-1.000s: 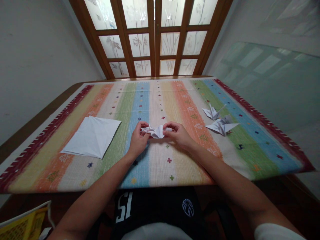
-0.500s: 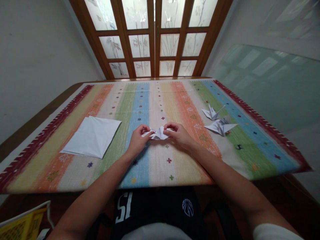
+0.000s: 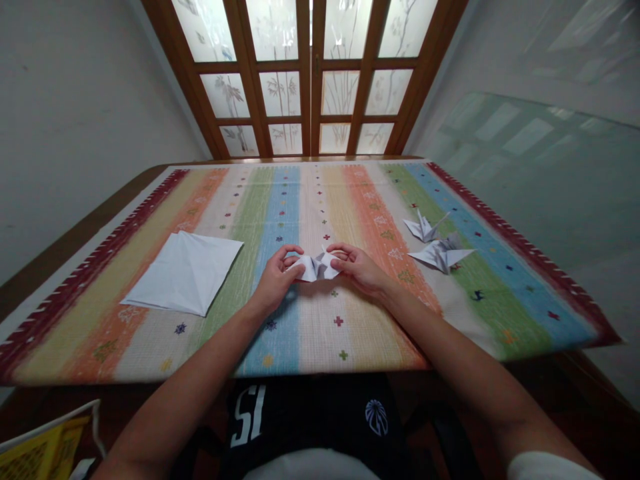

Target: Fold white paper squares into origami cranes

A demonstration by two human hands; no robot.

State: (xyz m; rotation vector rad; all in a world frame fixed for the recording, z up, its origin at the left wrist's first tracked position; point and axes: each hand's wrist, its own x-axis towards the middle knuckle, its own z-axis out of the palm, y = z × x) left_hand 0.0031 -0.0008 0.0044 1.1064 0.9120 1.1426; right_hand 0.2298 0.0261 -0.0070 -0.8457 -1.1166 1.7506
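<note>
A small white folded paper piece (image 3: pixel 311 269) is held between my two hands, just over the middle of the striped cloth. My left hand (image 3: pixel 278 276) pinches its left side, thumb in front and fingers behind. On the opposite side my right hand (image 3: pixel 357 268) grips it the same way. Creased flaps and a shaded fold show between the thumbs, and a narrow point sticks up near my right fingers. Two finished-looking paper cranes, one (image 3: pixel 424 228) behind the other (image 3: pixel 442 255), rest on the cloth to the right.
White paper sheets (image 3: pixel 186 275) lie stacked at the left on the striped tablecloth (image 3: pixel 320 340). A glass panel (image 3: pixel 540 180) leans along the right wall. A yellow basket (image 3: pixel 47 448) is at the lower left, below the table. Wooden doors (image 3: pixel 311 80) stand beyond the table.
The folded paper has been turned in my hands, so its front flaps and central fold show more. Both thumbs have shifted slightly on it. The cranes and sheets stay put.
</note>
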